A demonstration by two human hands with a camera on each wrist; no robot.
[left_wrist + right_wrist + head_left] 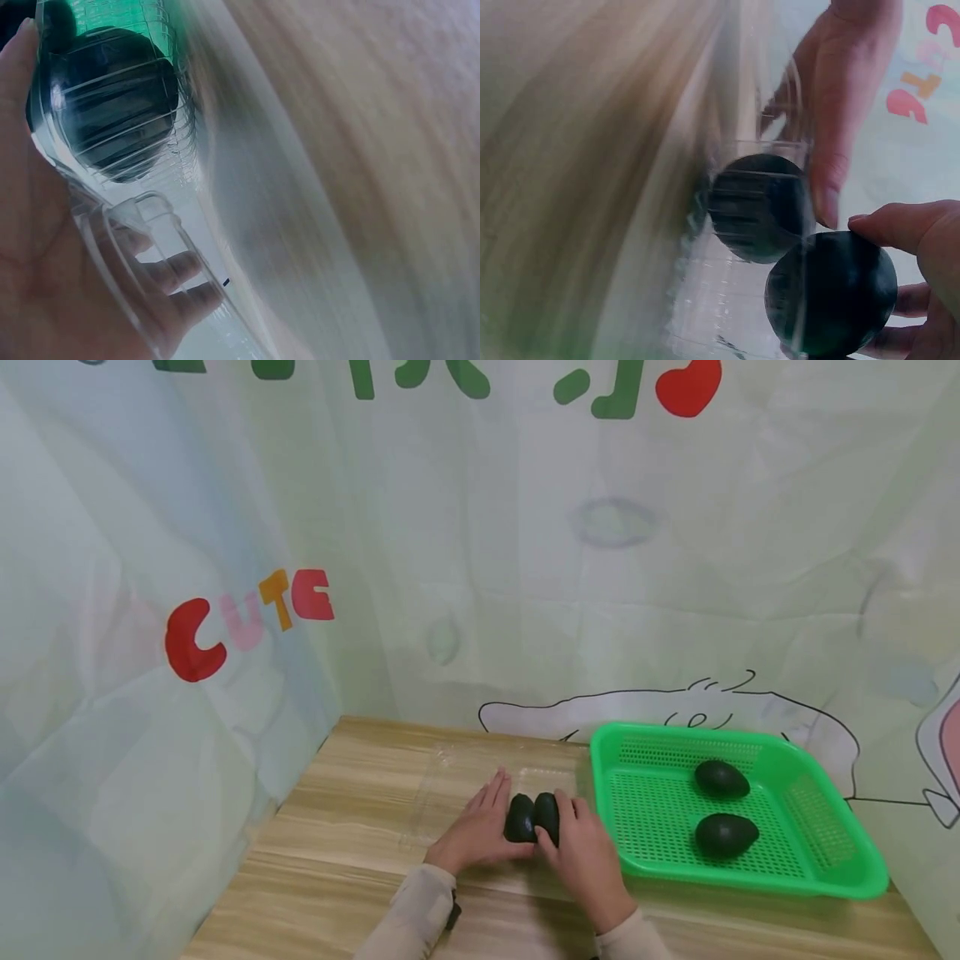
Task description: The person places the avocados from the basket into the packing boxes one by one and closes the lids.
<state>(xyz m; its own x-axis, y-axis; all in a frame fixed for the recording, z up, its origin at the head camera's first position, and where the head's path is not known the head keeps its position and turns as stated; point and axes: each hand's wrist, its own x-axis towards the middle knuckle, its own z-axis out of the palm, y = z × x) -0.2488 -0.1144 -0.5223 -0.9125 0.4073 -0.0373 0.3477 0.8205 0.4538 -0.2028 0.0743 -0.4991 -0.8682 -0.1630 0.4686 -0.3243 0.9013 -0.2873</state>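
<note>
In the head view a clear plastic clamshell box (435, 785) lies unfolded on the table. One dark avocado (520, 818) sits inside it, seen through the ribbed wall in both wrist views. My left hand (480, 828) lies along the box beside this avocado, fingers stretched forward and thumb near its front end. With thumb and fingers my right hand (588, 856) grips a second dark avocado (832, 292). That one is right beside the first and partly above the box rim in the right wrist view.
A green plastic basket (622, 867) stands to the right of the box, with two more avocados (722, 779) lying apart in it. Under everything is a wood-grain table (300, 877). A printed cloth (450, 568) hangs behind and on the left.
</note>
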